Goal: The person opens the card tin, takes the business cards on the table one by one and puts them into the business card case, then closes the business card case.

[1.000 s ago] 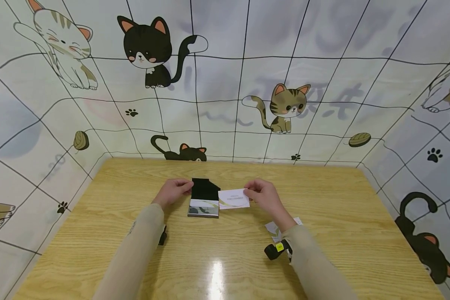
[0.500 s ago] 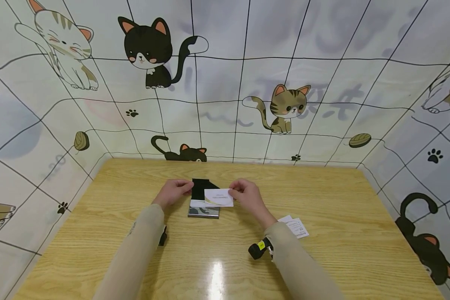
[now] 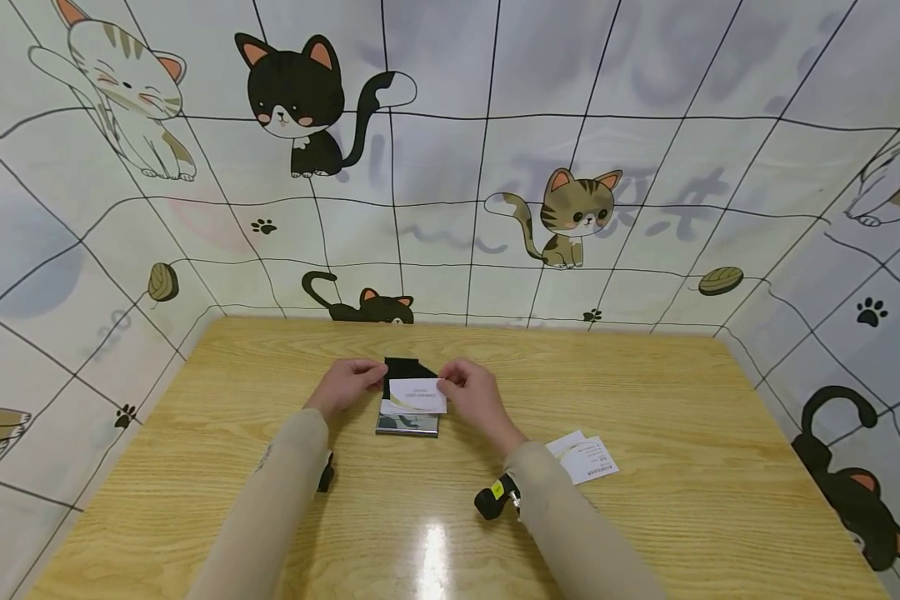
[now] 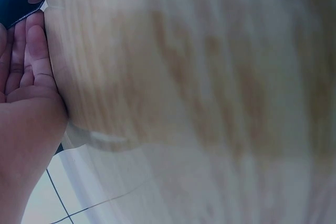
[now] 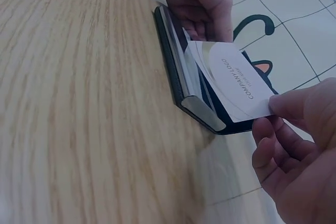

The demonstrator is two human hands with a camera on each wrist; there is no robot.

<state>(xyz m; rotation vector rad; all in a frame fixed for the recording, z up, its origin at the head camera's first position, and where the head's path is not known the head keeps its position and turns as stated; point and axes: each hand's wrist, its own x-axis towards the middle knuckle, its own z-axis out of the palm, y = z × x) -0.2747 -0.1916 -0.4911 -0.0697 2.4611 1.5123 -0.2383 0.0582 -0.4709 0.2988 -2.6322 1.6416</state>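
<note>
An opened business card holder point(image 3: 407, 426), with a black flap and a shiny metal tray, lies on the wooden table. My left hand point(image 3: 347, 385) pinches the left edge of its flap between thumb and fingers. In the left wrist view, that hand's fingers point(image 4: 37, 43) lie against the black edge. A white business card point(image 5: 231, 80) printed with a company logo is pinched at its right end by my right hand point(image 3: 474, 396). The card is over the holder, its lower edge close to the metal tray, covering part of the flap.
A few more white business cards point(image 3: 588, 460) lie on the table point(image 3: 682, 500) to the right, partly behind my right sleeve point(image 3: 570, 525). A cat-patterned wall covering point(image 3: 435, 167) encloses the table's back and sides.
My right hand has carried the business card leftward, from beside the holder to over it. The loose cards at right show more now. My left hand has stayed in place.
</note>
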